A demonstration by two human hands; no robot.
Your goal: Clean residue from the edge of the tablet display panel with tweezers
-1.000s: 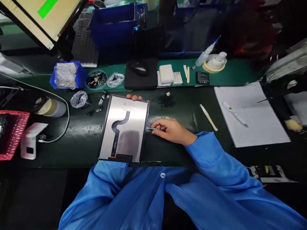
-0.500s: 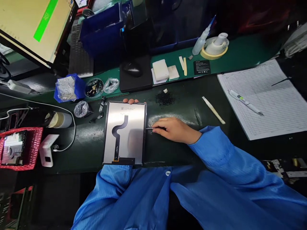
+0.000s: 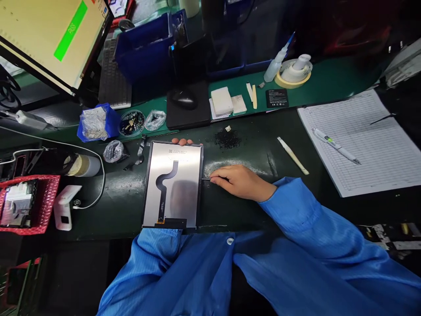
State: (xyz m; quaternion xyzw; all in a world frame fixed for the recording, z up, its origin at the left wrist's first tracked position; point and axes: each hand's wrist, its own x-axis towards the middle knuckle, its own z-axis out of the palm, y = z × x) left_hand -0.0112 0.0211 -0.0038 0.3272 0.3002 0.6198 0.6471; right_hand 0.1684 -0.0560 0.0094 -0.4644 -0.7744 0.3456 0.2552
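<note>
Through the head camera I have the display panel (image 3: 174, 184) near the front edge of the bench (image 3: 243, 215), its silvery back facing up and a dark flex cable (image 3: 162, 199) snaking down it. My left hand (image 3: 182, 141) is grasping it from beneath: only fingertips show, curled over the far edge, and the rest is hidden, so I can't tell whether the panel is lifted clear. Its near end overlaps my left sleeve (image 3: 161, 238). My right hand (image 3: 242, 182) has its fingers pinched on a thin metal tool (image 3: 206, 178) whose tip meets the panel's right edge; I can't make out whether it goes under the rim. Beyond that hand I see a heap of black shreds (image 3: 228, 139) with a small pale piece (image 3: 228, 128) at its far side. To the right lies a whitish stick (image 3: 292, 156), and farther right a pen (image 3: 337, 147) on lined sheets (image 3: 368, 164). Left of the panel, I have a loose dark ribbon cable (image 3: 141, 151) near a crumpled plastic bag (image 3: 113, 152).
</note>
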